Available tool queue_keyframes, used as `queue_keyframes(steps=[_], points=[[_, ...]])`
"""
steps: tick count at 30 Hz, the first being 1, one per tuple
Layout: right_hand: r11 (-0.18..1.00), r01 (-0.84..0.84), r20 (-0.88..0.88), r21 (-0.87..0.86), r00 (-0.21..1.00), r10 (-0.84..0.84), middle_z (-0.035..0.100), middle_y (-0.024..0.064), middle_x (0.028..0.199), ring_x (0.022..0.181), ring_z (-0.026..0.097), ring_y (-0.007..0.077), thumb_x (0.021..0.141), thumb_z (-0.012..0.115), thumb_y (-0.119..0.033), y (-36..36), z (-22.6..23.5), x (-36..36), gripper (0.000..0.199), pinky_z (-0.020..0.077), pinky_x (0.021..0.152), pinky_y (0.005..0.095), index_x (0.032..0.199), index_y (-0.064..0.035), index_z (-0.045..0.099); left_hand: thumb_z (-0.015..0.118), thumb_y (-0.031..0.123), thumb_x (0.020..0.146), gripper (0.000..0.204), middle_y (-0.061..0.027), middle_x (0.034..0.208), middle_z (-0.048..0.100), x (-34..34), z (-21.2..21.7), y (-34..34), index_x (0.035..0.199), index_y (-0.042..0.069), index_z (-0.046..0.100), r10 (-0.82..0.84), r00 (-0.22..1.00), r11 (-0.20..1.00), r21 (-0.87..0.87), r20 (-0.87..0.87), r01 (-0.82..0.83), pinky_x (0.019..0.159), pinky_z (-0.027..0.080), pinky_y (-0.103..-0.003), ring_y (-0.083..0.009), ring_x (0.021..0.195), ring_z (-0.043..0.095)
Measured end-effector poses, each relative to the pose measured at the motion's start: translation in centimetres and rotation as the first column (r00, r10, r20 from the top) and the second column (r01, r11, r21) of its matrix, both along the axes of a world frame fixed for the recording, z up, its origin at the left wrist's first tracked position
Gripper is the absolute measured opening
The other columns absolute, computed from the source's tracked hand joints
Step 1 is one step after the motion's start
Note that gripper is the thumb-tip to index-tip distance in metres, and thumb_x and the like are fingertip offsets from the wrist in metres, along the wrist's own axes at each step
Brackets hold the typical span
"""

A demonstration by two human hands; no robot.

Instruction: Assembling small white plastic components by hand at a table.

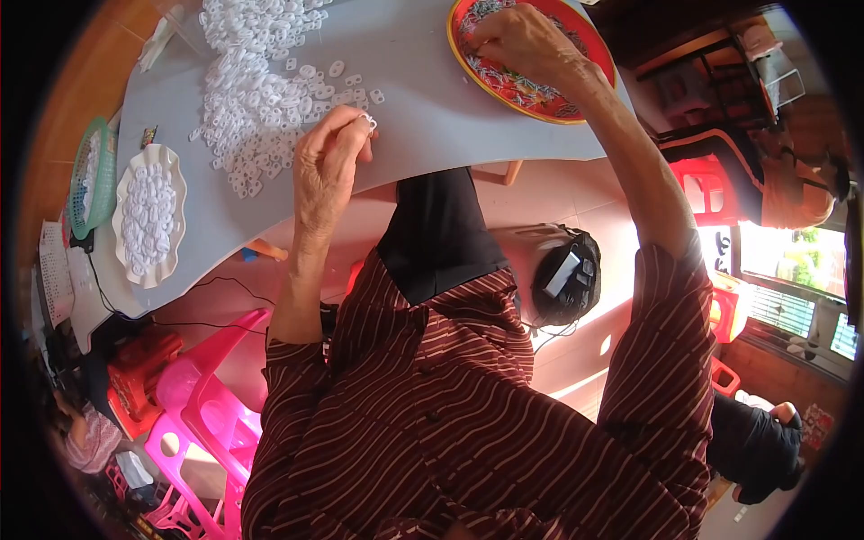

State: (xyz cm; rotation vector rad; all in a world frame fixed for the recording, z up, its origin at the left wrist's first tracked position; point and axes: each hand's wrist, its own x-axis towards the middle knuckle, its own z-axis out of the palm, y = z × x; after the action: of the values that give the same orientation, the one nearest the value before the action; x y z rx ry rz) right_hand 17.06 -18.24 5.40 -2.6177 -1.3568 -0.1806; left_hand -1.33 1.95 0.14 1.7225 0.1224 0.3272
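Note:
Over the table's near edge, my left hand [328, 153] pinches a small white plastic piece [367, 121] between thumb and fingers. A heap of loose white plastic pieces [261, 94], flat and oval with holes, spreads just beyond and left of it. My right hand [533, 47] reaches into a round red tray with a yellow rim [576, 18]. Its fingers are bent together among many thin silvery pieces [517, 83], and the fingertips are hidden, so what they grip does not show.
On the grey table [409, 67], a wavy-edged white dish [180, 211] holds more white pieces at the left, beside a green basket [105, 171]. Pink plastic chairs [202, 400] stand lower left. A black bag [567, 274] lies on the floor. Other people sit at both sides.

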Motion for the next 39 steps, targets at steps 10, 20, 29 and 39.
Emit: queue_keyframes(steps=[10, 20, 29, 39], points=[[0.959, -0.097, 0.315, -0.267, 0.931, 0.182, 0.062, 0.0191, 0.072, 0.069, 0.062, 0.0297, 0.076, 0.050, -0.009, 0.1, -1.7, 0.9, 0.017, 0.0496, 0.062, 0.0421, 0.078, 0.0016, 0.064, 0.053, 0.014, 0.084, 0.015, -0.0035, 0.065, 0.055, -0.2, 0.1, -0.2, 0.080, 0.000, 0.056, 0.016, 1.000, 0.998, 0.067, 0.016, -0.017, 0.055, 0.039, -0.024, -0.0086, 0.057, 0.048], [0.982, 0.037, 0.045, -0.183, 0.999, -0.030, 0.064, 0.0207, 0.080, 0.075, 0.062, 0.0323, 0.069, 0.059, -0.014, -0.1, -0.3, 0.9, 0.019, 0.0501, 0.067, 0.0424, 0.081, -0.0015, 0.066, 0.053, 0.013, 0.084, 0.014, -0.0047, 0.066, 0.055, -0.1, -0.1, -0.1, 0.081, 0.000, 0.055, -0.005, 0.999, 0.997, 0.082, 0.041, 0.002, 0.055, 0.040, -0.025, -0.0098, 0.057, 0.049], [0.997, -0.019, -0.222, 0.077, 0.974, 0.036, 0.065, 0.0170, 0.074, 0.068, 0.063, 0.0295, 0.065, 0.065, -0.013, -0.8, 1.0, 1.3, 0.020, 0.0506, 0.060, 0.0387, 0.083, -0.0033, 0.066, 0.053, 0.013, 0.084, 0.014, -0.0043, 0.066, 0.055, -0.1, -0.3, -0.2, 0.082, -0.001, 0.055, -0.002, 0.999, 0.996, 0.094, 0.052, -0.003, 0.054, 0.039, -0.025, -0.0092, 0.057, 0.048], [0.891, -0.317, 0.043, 0.325, 0.946, 0.321, 0.065, 0.0164, 0.075, 0.068, 0.063, 0.0284, 0.068, 0.062, -0.011, -1.4, -1.0, 2.7, 0.015, 0.0510, 0.064, 0.0396, 0.080, -0.0061, 0.069, 0.053, 0.013, 0.085, 0.014, -0.0033, 0.064, 0.053, 0.0, -0.2, -0.4, 0.081, 0.000, 0.055, -0.010, 0.998, 0.992, 0.122, 0.064, 0.002, 0.053, 0.039, -0.024, -0.0087, 0.056, 0.047]])
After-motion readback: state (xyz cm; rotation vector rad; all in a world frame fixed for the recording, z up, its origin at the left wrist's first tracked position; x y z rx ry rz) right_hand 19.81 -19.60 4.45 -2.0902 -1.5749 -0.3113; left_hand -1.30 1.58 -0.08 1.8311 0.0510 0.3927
